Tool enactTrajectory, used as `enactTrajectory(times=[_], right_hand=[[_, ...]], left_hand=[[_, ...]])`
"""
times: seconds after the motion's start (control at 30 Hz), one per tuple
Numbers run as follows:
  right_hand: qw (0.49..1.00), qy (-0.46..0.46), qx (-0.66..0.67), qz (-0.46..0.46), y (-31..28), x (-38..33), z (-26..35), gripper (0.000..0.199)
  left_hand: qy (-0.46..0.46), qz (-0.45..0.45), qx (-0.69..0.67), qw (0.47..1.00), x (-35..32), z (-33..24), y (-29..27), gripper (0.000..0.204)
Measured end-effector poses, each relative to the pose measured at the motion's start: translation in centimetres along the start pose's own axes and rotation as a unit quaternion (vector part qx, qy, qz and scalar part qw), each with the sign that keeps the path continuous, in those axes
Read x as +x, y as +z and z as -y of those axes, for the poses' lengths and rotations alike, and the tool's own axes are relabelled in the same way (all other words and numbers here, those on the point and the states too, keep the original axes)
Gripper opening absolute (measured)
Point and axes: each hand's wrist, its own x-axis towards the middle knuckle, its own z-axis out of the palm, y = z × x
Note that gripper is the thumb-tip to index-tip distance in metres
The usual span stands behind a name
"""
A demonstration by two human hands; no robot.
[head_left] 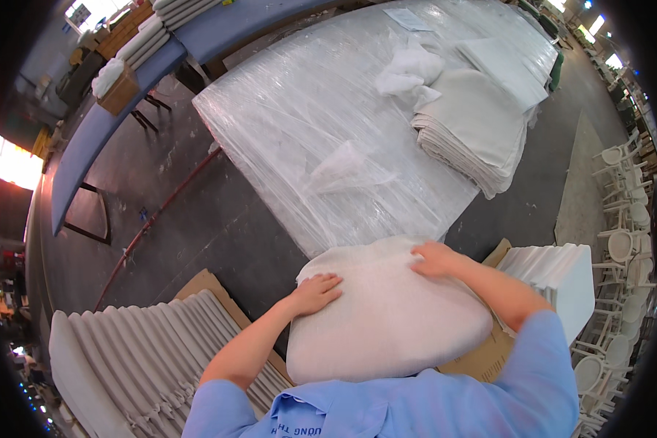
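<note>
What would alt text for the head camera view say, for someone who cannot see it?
A person in a light-blue shirt touches a pale cushion with left fingers and right fingers. Beyond it lies a plastic-wrapped surface bearing a stack of pale cloth. Similar padded pieces stand in a row at lower left; pale chairs line the right.
</note>
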Motion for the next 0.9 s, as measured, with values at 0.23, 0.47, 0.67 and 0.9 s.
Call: enactTrajectory(times=[0.23, 0.47, 0.67, 0.9], right_hand=[[0.989, 0.105, -0.086, 0.057, -0.1, 13.0, 4.8, 0.05], [1.0, 0.016, -0.017, 0.006, 0.7, 13.3, 2.5, 0.019], [0.989, -0.004, 0.117, -0.092, 1.6, 11.7, 1.4, 0.012], [0.931, 0.245, 0.261, 0.074, 2.0, 15.1, 4.0, 0.025]], left_hand=[[-0.095, -0.123, 0.115, 0.981, 8.0, -0.8, 0.0, 0.045], [-0.132, -0.17, 0.178, 0.96, 11.2, -2.6, -0.4, 0.045], [-0.194, -0.059, 0.193, 0.96, 14.3, -3.8, -1.9, 0.032], [-0.366, -0.012, -0.088, 0.926, 17.7, -4.8, -3.5, 0.018]])
